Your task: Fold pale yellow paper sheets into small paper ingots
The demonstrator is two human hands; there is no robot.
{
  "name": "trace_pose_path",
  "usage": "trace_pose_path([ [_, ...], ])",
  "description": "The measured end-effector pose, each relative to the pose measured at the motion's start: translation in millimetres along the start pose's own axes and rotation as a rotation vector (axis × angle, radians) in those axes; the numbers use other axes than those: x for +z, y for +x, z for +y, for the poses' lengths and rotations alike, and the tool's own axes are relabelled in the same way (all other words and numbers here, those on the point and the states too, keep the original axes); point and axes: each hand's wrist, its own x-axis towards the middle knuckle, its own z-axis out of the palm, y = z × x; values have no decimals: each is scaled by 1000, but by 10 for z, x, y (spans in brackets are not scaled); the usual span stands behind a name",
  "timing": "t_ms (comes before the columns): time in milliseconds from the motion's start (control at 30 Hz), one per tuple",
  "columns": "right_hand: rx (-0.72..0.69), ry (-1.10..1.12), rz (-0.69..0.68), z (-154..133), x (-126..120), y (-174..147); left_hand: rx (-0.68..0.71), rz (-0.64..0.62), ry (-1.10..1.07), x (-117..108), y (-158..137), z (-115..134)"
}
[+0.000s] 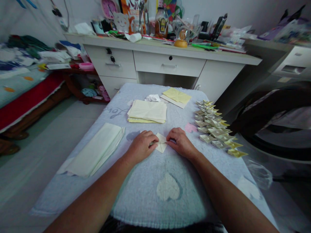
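A small folded square of pale paper (161,147) lies in a diamond position on the blue cloth-covered table (145,191). From the left, the fingers of my left hand (143,145) pinch its side corner. My right hand (181,142) pinches the opposite corner, thumb and forefinger together. Crease lines cross at the paper's middle. Beyond my hands sits a stack of cream and yellow paper sheets (147,110). Rows of several folded paper boats (213,124) stand to the right of my right hand.
Folded large white sheets (96,150) lie on the table's left. Yellow paper (177,95) and a crumpled white tissue (153,97) lie at the back. Behind stands a cluttered white desk (167,60); a washing machine (286,97) is at right, a bed (29,84) at left.
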Motion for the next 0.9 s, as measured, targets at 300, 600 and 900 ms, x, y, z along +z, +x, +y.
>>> trace_pose_path([
  [300,25,43,-10,65,39,5,-4,-6,-51,58,42,44],
  [600,109,34,-13,28,27,16,-128,39,13,58,50,3],
  [900,212,-95,-34,-73,45,28,-182,61,40,94,53,-25],
])
